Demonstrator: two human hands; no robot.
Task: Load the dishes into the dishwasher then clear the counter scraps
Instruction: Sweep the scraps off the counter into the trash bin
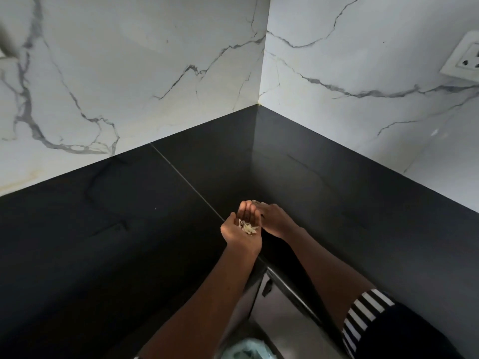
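Note:
Pale, thin food scraps (pixel 248 228) lie in the cupped palm of my left hand (pixel 242 233), which is turned palm up just above the black counter (pixel 116 229), near its inner front edge. My right hand (pixel 274 218) lies palm down right beside it, fingers stretched toward the left hand's fingertips. A small pale bit (pixel 257 202) shows at those fingertips; I cannot tell whether it is held. No dishes or dishwasher are in view.
White marble walls meet in a corner (pixel 259 102) behind the counter. A wall socket (pixel 464 60) sits at the far right. Below the counter edge are a grey cabinet front (pixel 282 309) and a pale green bag (pixel 246 351).

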